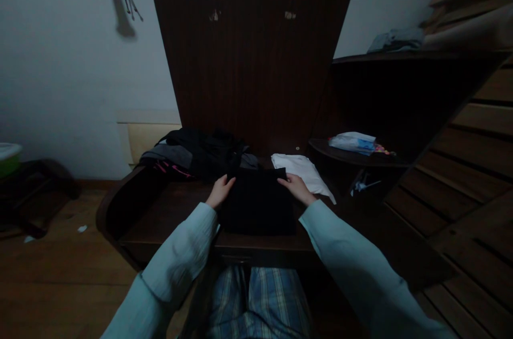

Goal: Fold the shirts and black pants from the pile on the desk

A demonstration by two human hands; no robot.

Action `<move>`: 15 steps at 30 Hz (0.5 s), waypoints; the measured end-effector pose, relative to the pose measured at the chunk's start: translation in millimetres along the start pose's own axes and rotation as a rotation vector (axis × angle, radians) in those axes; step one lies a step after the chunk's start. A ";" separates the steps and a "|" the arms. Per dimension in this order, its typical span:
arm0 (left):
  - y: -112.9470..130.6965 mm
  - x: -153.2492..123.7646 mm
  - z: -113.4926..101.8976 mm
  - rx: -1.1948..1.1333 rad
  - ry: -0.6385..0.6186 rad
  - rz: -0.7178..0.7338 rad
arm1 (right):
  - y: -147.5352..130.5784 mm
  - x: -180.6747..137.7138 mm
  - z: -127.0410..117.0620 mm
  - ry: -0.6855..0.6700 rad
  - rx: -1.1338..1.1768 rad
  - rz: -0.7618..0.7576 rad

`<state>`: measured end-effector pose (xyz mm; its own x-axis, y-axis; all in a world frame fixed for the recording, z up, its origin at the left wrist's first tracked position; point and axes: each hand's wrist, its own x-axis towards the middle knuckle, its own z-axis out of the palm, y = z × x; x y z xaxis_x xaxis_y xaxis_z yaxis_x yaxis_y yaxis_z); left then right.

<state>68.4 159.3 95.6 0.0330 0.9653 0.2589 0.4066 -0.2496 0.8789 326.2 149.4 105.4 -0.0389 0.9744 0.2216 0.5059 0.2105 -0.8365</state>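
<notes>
A black cloth garment (pixel 257 202), folded to a rough rectangle, is spread in front of me over the dark wooden bench top (pixel 180 216). Its exact kind is too dark to make out. My left hand (pixel 220 191) pinches the upper left corner between thumb and fingers. At the upper right corner, my right hand (pixel 295 187) grips the cloth in the same way. Just behind my right hand lies a flat white package (pixel 306 170). A heap of black and grey clothes (pixel 200 149) rests behind and left of my left hand.
A tall dark wooden panel (pixel 256 61) rises behind the bench. To the right, a corner shelf (pixel 360 160) carries a white and blue plastic packet (pixel 352 142). Wooden slats (pixel 473 168) stand at the far right. On the left, the bench has a curved raised side (pixel 114 210).
</notes>
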 end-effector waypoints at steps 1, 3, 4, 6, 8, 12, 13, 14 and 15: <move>-7.0 7.3 5.0 0.057 0.030 -0.043 | 3.6 6.5 6.3 0.022 -0.081 0.015; -17.5 15.0 12.6 0.110 0.084 -0.091 | 10.0 12.9 18.0 0.087 -0.267 0.045; -21.1 16.2 15.3 0.118 0.110 -0.102 | 13.0 13.6 23.0 0.127 -0.351 0.053; -25.6 15.6 18.8 0.123 0.150 -0.111 | 18.5 12.2 30.7 0.202 -0.468 0.051; -27.6 13.7 20.3 0.127 0.177 -0.111 | 22.9 9.7 34.9 0.250 -0.502 0.025; -27.4 10.9 20.3 0.136 0.203 -0.110 | 27.2 7.0 36.6 0.290 -0.471 -0.001; -27.0 10.2 19.9 0.140 0.209 -0.111 | 27.5 6.9 36.6 0.301 -0.471 0.011; -26.6 9.6 19.3 0.144 0.219 -0.111 | 27.7 6.9 36.5 0.318 -0.472 0.025; -26.1 9.1 18.4 0.146 0.232 -0.112 | 28.0 7.1 36.4 0.343 -0.467 0.034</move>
<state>74.9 176.0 67.6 -0.2218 0.9390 0.2629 0.5239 -0.1126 0.8443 308.7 165.1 65.4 0.2261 0.8822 0.4129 0.8317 0.0459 -0.5534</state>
